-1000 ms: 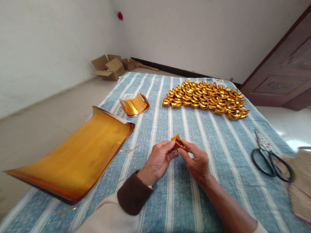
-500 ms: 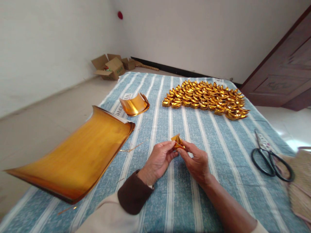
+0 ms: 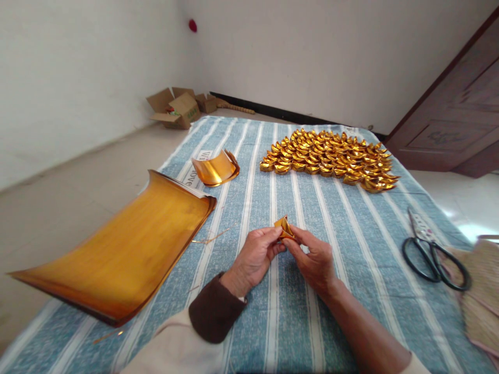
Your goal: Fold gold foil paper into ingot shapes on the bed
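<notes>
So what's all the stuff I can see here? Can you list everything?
folded gold piece: one, gold, pinched between both hands above the cloth
gold ingots: a big pile, too many to count, gold, far side of the cloth
gold sheets: one curled stack, gold, left on the cloth
small gold stack: one, gold, curled, beyond the big sheets
scissors: one pair, black handles, right on the cloth
cloth: one, blue with white stripes, spread on the floor
woven thing: one, tan, right edge, partly out of view
boxes: a few, brown cardboard, open, by the far wall
door: one, dark brown, far right
left hand: one, brown cuff
right hand: one
</notes>
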Demonstrator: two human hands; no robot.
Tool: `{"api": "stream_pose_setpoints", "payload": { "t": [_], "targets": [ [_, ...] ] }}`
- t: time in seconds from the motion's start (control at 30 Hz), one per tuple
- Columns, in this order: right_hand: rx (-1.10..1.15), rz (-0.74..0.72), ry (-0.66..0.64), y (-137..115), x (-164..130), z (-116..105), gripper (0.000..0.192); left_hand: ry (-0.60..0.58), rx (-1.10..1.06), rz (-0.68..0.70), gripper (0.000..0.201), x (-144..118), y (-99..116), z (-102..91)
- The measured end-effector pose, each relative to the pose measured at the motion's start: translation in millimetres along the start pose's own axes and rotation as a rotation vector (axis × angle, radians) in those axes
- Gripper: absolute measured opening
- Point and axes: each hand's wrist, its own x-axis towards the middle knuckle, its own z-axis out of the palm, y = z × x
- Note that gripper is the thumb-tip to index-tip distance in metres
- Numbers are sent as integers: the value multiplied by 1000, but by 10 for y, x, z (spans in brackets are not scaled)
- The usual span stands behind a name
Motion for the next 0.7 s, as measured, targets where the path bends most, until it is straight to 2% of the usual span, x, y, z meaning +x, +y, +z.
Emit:
{"api": "stream_pose_setpoints", "payload": {
  "t": [0.37, 0.7],
  "targets": [
    [-41, -23, -12, 2, 1, -12, 19, -19, -16, -39, 23, -9, 2, 5],
    [-67, -80, 3, -1, -1, -19, 26, -20, -54, -24, 19, 5, -9, -6]
  ]
}}
